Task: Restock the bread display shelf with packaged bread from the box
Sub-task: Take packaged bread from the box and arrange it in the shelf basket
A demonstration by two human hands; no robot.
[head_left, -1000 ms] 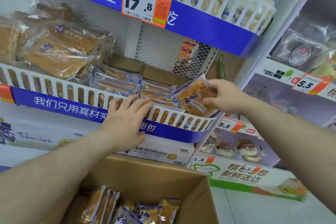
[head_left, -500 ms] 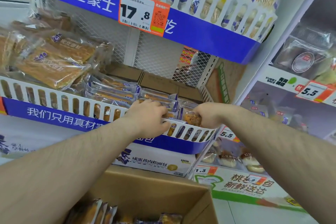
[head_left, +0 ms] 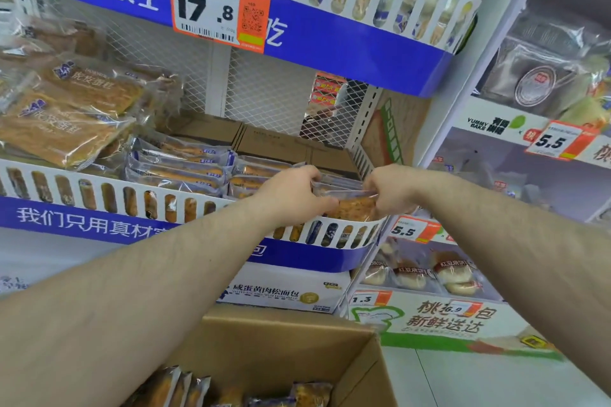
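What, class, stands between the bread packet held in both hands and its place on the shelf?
Nothing visible. Both the left hand and right hand hold the bread packet already behind the white slotted rail at the shelf's right end, beside the stacked packets.

The bread packet point(head_left: 350, 206) sits at the right end of the shelf point(head_left: 344, 231), behind its front rail, between the left hand point(head_left: 292, 196) and right hand point(head_left: 391, 192). Stacked packets point(head_left: 178, 168) lie to its left; the box point(head_left: 277, 340) stands below.
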